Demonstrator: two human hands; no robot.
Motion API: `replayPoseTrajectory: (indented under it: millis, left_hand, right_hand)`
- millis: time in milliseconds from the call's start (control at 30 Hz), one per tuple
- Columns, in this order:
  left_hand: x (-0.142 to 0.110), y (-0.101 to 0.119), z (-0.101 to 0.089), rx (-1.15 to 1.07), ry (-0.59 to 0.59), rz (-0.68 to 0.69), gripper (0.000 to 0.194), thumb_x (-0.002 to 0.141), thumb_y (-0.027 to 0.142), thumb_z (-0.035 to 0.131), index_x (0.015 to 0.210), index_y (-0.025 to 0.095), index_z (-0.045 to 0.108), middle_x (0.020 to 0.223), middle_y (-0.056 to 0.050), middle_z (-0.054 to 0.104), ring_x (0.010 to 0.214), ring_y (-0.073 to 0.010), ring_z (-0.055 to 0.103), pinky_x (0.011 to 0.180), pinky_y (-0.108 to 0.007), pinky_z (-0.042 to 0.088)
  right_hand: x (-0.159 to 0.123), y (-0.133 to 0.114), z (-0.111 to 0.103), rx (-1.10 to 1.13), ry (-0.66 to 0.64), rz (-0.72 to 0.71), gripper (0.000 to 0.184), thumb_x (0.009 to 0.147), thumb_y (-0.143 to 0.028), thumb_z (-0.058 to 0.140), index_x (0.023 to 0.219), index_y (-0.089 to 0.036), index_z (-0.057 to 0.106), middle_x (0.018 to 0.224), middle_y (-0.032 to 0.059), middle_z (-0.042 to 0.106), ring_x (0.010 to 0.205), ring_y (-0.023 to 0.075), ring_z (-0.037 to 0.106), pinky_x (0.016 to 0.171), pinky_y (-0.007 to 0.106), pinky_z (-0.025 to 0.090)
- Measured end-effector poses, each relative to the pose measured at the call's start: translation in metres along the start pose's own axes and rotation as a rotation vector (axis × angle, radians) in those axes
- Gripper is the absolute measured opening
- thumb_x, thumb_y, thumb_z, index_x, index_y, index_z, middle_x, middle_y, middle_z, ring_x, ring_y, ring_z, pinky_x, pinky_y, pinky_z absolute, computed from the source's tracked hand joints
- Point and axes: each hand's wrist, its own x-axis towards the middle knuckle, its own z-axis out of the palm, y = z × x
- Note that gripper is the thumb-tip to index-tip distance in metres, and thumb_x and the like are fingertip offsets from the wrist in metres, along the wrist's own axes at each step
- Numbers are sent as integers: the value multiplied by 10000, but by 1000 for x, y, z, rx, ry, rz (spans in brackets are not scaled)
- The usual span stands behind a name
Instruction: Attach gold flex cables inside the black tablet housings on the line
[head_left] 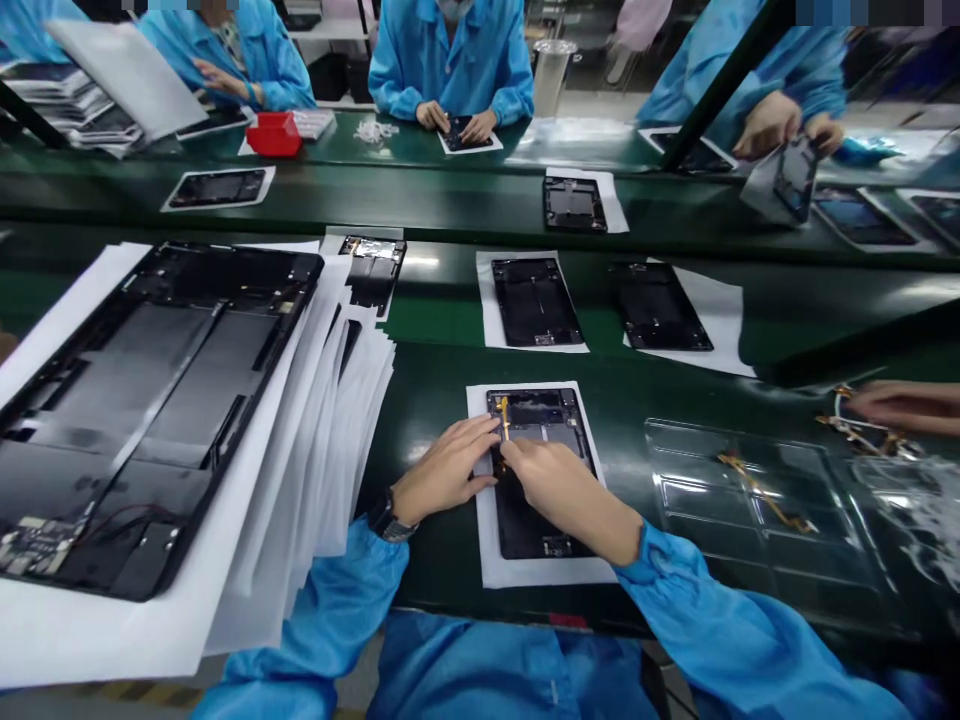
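A black tablet housing (536, 515) lies on a white sheet (499, 572) in front of me, its inner side up. An orange flex cable (505, 412) runs along its upper left part. My right hand (562, 495) reaches across the housing, its fingers pinched at the lower end of that cable. The fingertips partly hide the hold. My left hand (446, 468) rests at the housing's left edge, fingers stretched out and thumb apart, with a dark watch (386, 518) on the wrist. Part of the housing is covered by my right hand.
At left rises a stack of tablet housings (187, 340) between white sheets. A clear plastic tray (697, 510) at right holds another orange flex cable (765, 490). A person's hand (911, 405) is by loose cables. Several housings lie on the line, where co-workers in blue sit opposite.
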Motion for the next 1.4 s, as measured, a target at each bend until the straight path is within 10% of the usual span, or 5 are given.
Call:
replayPoseTrajectory:
  millis: [333,667,1400]
  left_hand:
    - [-1,-4,-2,8,-47,10,186,879,226,633,1059,180,625,1485,-98,404,1430,-234,296,1175,-411,287]
    - [-3,-5,2,0,1,-31,552,837,243,701,1323,213,440,1505,-103,376,1426,-212,308,1156,-397,310]
    - [-1,-10,8,40,34,-21,610,738,312,804,1246,167,500,1470,-119,429,1385,-228,384,1132,-381,345]
  right_hand:
    - [-6,-6,20,81,48,169,157,989,-199,430,946,-147,571,822,64,691,689,201,659,556,299,304]
    - [-19,0,34,557,275,296,166,985,-284,468,973,-193,606,896,23,710,788,185,675,661,255,407]
    - [-6,-10,12,31,13,304,175,982,-265,446,942,-169,587,727,60,681,635,218,650,534,306,236]
